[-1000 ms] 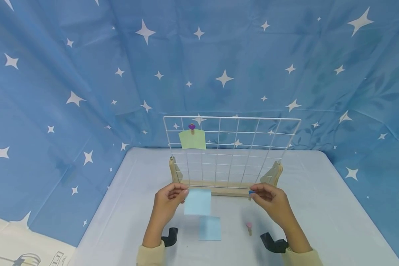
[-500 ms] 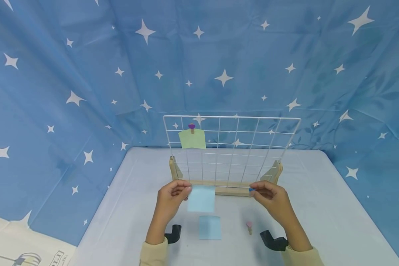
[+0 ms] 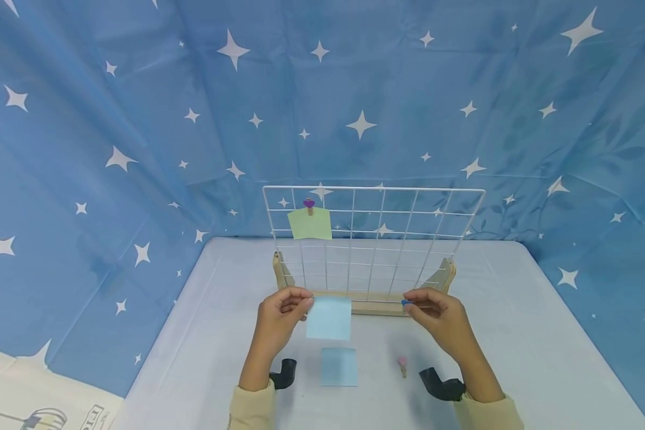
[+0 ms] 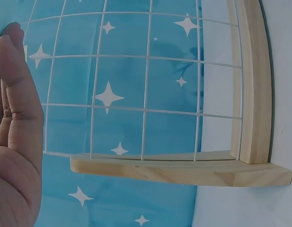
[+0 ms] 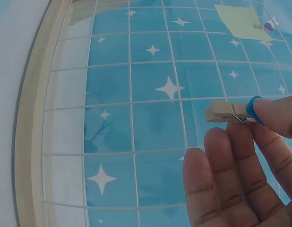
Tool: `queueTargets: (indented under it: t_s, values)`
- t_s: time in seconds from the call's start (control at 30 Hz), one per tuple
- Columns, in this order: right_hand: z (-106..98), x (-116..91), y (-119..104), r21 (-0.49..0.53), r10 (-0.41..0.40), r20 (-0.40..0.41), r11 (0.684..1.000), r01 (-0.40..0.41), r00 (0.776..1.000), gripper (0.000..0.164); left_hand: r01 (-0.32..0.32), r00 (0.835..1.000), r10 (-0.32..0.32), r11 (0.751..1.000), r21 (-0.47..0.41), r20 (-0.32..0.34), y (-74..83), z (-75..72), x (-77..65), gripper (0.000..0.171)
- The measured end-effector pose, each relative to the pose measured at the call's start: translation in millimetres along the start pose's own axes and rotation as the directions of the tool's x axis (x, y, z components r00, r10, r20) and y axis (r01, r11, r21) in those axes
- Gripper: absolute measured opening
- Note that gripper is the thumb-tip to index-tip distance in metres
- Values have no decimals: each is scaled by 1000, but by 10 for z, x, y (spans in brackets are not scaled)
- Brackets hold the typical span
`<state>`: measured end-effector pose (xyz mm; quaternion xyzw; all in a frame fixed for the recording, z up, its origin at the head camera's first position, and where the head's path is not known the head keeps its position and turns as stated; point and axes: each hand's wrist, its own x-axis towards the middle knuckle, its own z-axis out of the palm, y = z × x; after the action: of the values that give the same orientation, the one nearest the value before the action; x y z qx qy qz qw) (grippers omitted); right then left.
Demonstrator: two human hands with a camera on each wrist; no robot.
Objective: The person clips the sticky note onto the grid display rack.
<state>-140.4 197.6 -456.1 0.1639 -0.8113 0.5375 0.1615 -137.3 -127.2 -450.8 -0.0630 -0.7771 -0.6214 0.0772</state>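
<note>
Held blue note (image 3: 330, 319) has shifted rightward, nearer the blue-topped clothespin (image 5: 226, 110).

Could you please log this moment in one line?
left hand: pinches blue note; right hand: pinches blue-topped clothespin; green note: clipped on grid

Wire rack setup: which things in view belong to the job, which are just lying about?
Job, likely:
- held blue note
- held blue-topped clothespin
- wire rack
- green note, purple-heart clip
- second blue note, pink-topped clip; apparently waiting

Just there:
- starry curtain
- white table
- printed sheet, lower left
</note>
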Motion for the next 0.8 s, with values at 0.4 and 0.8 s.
queueTargets:
  t_s: [0.4,0.8]
  values:
    - [-12,48,-47,8,0,-10,1000,0,1000,19,-34,999,34,999,-29,0,63,46,58,6]
    - [14,67,-64,51,-18,17,999,17,1000,17,-57,998,58,997,-45,30,115,106,84,5]
